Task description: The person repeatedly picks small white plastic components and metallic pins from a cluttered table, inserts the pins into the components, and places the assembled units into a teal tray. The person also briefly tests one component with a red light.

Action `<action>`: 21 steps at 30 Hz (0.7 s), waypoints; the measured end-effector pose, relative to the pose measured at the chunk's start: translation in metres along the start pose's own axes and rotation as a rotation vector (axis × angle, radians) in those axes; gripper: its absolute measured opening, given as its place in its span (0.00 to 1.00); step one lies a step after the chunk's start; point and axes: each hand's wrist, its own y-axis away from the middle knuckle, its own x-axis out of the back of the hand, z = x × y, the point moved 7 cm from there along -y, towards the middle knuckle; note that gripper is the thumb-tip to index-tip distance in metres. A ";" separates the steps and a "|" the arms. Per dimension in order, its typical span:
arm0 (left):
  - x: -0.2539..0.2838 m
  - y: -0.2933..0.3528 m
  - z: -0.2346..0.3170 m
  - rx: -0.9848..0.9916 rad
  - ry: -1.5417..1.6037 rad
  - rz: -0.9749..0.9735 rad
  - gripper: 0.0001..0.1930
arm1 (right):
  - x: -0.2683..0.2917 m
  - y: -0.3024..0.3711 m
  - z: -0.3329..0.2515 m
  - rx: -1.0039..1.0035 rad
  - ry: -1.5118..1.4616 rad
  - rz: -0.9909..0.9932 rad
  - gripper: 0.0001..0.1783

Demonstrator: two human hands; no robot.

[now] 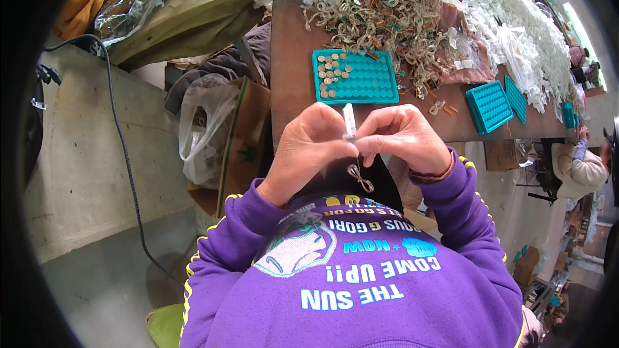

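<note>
My left hand (308, 146) is closed in a pinch on a small, narrow white plastic piece (349, 117), which stands upright between the two hands. My right hand (405, 134) is closed too, its thumb and forefinger pinching at the lower end of that piece, where a thin wire starts. The wire hangs below the fingers in a small looped bundle (360, 179). Exactly how the wire meets the piece is hidden by the fingertips. Just beyond my hands lies a teal tray (377, 78) with rows of hollows; several round tan discs (332, 72) sit in its left part.
A tangled heap of bundled wires (387, 13) covers the brown table (291, 45) behind the tray. White plastic parts (529, 38) are piled to the right, near more teal trays (490, 108). A cardboard box (248, 135) with a plastic bag stands left. Another person (577, 167) sits far right.
</note>
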 end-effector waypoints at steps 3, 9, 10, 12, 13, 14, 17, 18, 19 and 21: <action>-0.008 0.003 0.005 0.041 0.008 -0.109 0.14 | 0.001 -0.001 -0.004 0.030 0.101 -0.047 0.08; -0.019 0.004 0.020 -0.103 -0.059 -0.121 0.15 | -0.005 -0.014 0.011 -0.031 -0.172 -0.140 0.12; -0.017 0.003 0.020 -0.123 0.010 -0.077 0.13 | -0.005 -0.013 0.014 -0.023 -0.265 -0.108 0.12; -0.010 0.001 0.016 -0.151 0.115 0.071 0.10 | -0.003 -0.011 0.017 -0.017 -0.292 0.011 0.09; -0.004 0.001 0.016 -0.197 0.112 0.177 0.10 | -0.002 -0.011 0.017 0.010 -0.286 0.065 0.08; -0.001 0.001 0.016 -0.216 0.108 0.210 0.10 | 0.000 -0.007 0.014 0.035 -0.202 0.106 0.08; 0.006 0.005 0.017 -0.285 0.012 0.315 0.09 | -0.002 0.001 0.007 0.095 0.152 0.168 0.09; 0.006 0.007 0.019 -0.312 -0.081 0.342 0.09 | -0.004 0.004 0.004 0.186 0.157 0.219 0.08; 0.006 0.008 0.021 -0.337 -0.164 0.368 0.09 | -0.006 0.004 0.005 0.191 0.162 0.243 0.08; 0.005 0.008 0.020 -0.354 -0.185 0.369 0.10 | -0.006 0.005 0.007 0.202 0.176 0.293 0.06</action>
